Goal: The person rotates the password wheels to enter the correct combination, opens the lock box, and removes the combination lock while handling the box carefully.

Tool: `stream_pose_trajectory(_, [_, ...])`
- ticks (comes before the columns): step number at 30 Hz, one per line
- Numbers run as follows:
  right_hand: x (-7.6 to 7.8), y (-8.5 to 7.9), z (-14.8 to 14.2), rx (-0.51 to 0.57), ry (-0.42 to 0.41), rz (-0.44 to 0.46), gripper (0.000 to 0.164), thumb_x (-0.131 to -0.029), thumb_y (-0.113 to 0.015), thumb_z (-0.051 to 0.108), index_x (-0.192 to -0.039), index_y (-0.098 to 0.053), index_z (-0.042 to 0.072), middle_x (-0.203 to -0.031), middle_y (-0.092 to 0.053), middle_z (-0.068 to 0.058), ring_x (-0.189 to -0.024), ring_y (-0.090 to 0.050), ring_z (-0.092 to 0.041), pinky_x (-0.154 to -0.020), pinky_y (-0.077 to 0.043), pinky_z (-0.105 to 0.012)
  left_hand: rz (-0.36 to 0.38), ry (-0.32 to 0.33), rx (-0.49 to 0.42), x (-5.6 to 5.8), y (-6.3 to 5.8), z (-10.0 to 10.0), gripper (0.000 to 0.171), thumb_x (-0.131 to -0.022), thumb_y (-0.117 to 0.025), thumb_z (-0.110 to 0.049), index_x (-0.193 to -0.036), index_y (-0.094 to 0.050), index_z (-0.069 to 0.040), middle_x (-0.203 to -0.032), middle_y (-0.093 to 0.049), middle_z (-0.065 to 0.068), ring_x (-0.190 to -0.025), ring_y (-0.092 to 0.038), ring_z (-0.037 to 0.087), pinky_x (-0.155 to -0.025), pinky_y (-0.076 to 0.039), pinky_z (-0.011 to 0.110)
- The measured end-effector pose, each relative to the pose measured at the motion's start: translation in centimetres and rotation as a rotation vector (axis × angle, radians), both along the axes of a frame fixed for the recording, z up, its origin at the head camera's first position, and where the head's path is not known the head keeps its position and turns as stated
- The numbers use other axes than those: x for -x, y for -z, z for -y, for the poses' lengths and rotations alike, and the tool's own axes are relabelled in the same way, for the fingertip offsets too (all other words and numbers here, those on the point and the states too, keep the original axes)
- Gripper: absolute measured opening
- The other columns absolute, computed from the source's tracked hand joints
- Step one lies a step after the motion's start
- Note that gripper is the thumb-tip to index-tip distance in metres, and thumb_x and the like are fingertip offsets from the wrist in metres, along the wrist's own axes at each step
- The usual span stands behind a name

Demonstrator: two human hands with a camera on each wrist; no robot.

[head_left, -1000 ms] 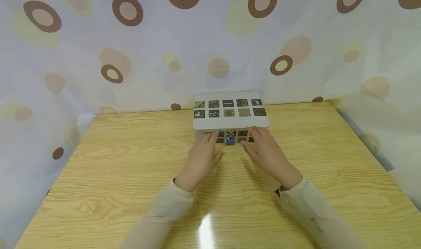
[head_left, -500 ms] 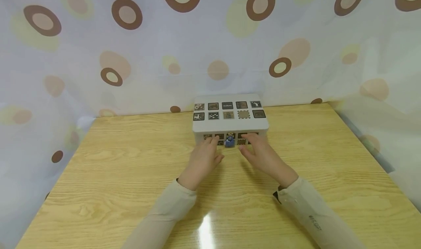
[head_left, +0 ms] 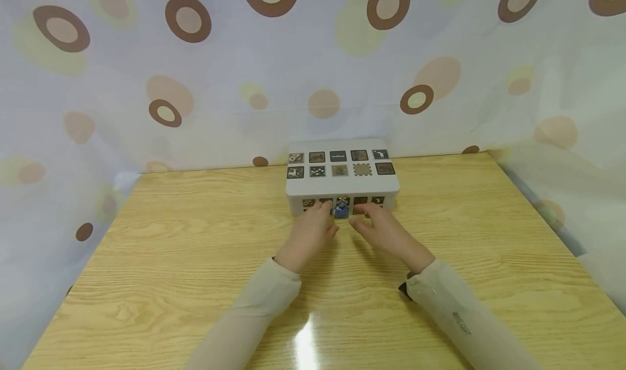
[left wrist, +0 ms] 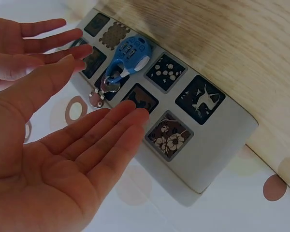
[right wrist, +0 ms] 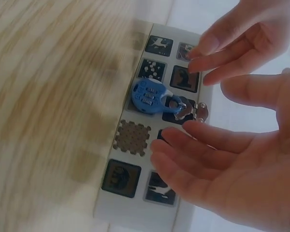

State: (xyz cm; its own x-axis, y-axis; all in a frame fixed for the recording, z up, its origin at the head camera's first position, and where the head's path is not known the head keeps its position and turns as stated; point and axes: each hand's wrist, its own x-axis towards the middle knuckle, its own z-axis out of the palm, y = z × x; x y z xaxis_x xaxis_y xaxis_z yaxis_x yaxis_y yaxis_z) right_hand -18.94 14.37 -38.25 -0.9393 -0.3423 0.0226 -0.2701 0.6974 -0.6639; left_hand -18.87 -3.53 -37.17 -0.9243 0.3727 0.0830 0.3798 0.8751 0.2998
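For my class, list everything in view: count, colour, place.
Box: one, white, at table's back edge
Picture squares: ten, black and brown, box top; more on front
Combination padlock: one, blue, at box front
Clasp: one, metallic, holding padlock
Table: one, light wood, under box
Spotted cloth: count unclear, mostly white, behind, beside table
Small item: one, black, at right cuff
Sleeves: two, beige, on forearms
Left hand: one, bare, left of padlock
Right hand: one, bare, right of padlock

your left hand (head_left: pixel 308 231): fingers nearly straight, thumb spread | your right hand (head_left: pixel 388 234): fingers loosely bent, thumb apart | your sleeved forearms (head_left: pixel 261 302): converging forward | fingertip contact: hard to tell
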Motion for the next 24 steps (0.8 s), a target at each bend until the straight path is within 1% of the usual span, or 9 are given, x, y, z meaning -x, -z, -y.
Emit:
stream_pose_trajectory(3, [0.3, 0.1, 0.1, 0.026, 0.000, 0.038, 0.047, -0.101, -0.051, 0.019, -0.133, -0.045, -0.013, -0.135, -0.048, -0.031, -0.122, -0.048, -0.046, -0.101, -0.042, -0.056, 0.023, -0.003, -0.011, 0.4, 0.1, -0.3, 0.037, -0.091, -0.069, -0.017, -0.120, -0.057, 0.003, -0.100, -0.065, 0.014, -0.091, -0.065, 0.026, -0.074, -0.057, 0.036])
stream_pose_trajectory(5, [0.5, 0.1, 0.2, 0.041, 0.003, 0.048, 0.046, -0.100, -0.050, 0.018, -0.133, -0.045, -0.014, -0.134, -0.048, -0.031, -0.119, -0.049, -0.047, -0.100, -0.044, -0.055, 0.035, -0.005, -0.023, 0.7, 0.1, -0.5, 0.033, -0.091, -0.068, -0.015, -0.117, -0.058, 0.003, -0.097, -0.066, 0.014, -0.090, -0.065, 0.026, -0.074, -0.057, 0.036])
stream_pose_trajectory(12, [0.9, 0.1, 0.7, 0.094, 0.021, 0.096, 0.044, -0.099, -0.050, 0.013, -0.131, -0.045, -0.017, -0.132, -0.048, -0.033, -0.115, -0.053, -0.045, -0.098, -0.046, -0.052, 0.053, -0.013, -0.044, 1.4, 0.9, -1.0, 0.036, -0.092, -0.065, -0.012, -0.123, -0.056, 0.006, -0.110, -0.066, 0.018, -0.100, -0.065, 0.030, -0.085, -0.056, 0.039])
stream_pose_trajectory(20, [1.3, 0.6, 1.0, 0.115, 0.041, 0.149, 0.042, -0.099, -0.048, 0.010, -0.132, -0.045, -0.016, -0.133, -0.049, -0.033, -0.114, -0.054, -0.044, -0.096, -0.048, -0.050, 0.060, 0.001, -0.063, 1.7, 1.4, -1.1, 0.033, -0.092, -0.064, -0.009, -0.121, -0.057, 0.006, -0.109, -0.066, 0.017, -0.099, -0.066, 0.030, -0.082, -0.057, 0.038])
stream_pose_trajectory(24, [1.5, 0.8, 1.1, 0.131, 0.057, 0.164, 0.042, -0.099, -0.049, 0.010, -0.133, -0.045, -0.014, -0.133, -0.049, -0.031, -0.115, -0.053, -0.043, -0.094, -0.049, -0.050, 0.101, 0.014, -0.113, 1.7, 1.5, -1.2, 0.033, -0.092, -0.063, -0.006, -0.121, -0.056, 0.007, -0.108, -0.066, 0.018, -0.096, -0.066, 0.029, -0.080, -0.057, 0.036])
